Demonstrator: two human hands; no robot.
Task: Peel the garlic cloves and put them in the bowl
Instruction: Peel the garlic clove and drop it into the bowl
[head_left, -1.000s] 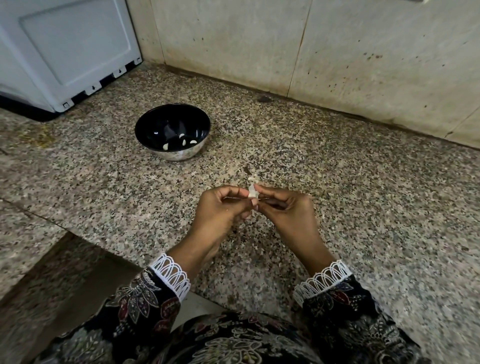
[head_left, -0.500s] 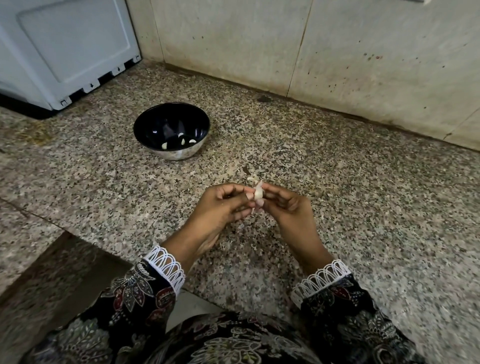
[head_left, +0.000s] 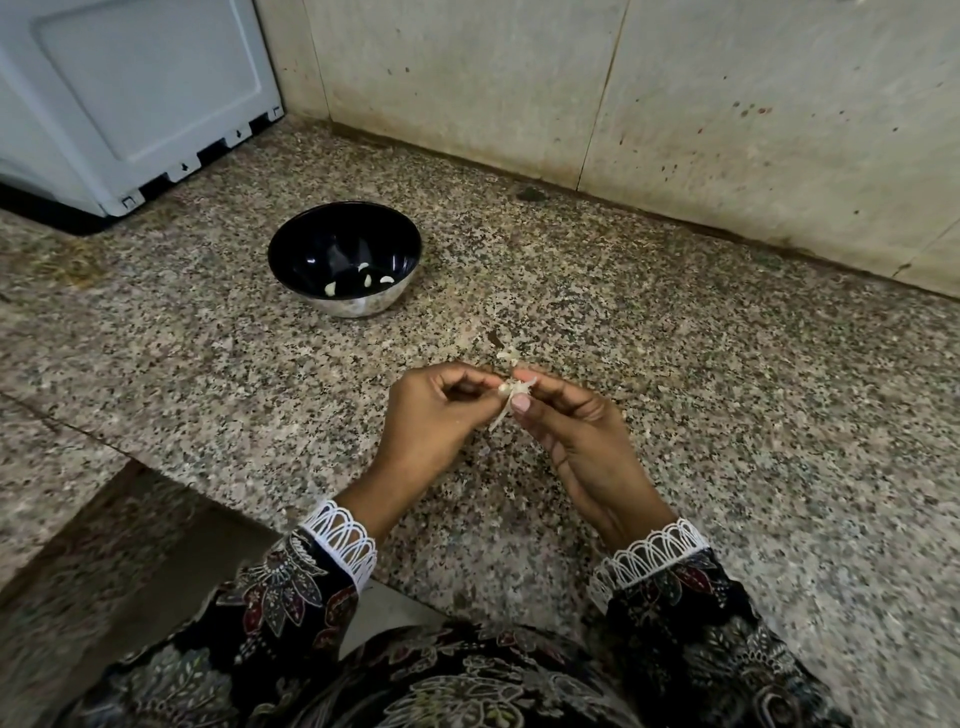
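While both hands pinch one garlic clove (head_left: 511, 388) above the counter (head_left: 727, 415), left hand (head_left: 431, 415), right hand (head_left: 576, 431), loose skin dangling, bowl (head_left: 344, 260) towards the counter's back-left corner.

Light: I see soft, even daylight, moderately bright.
Shadows: faint under the hands (head_left: 519, 415).
Glare: small highlights inside the bowl (head_left: 344, 258).
Blur: sleeves (head_left: 311, 597) slightly soft.
Distortion: wall (head_left: 727, 104) lines bend at edges.
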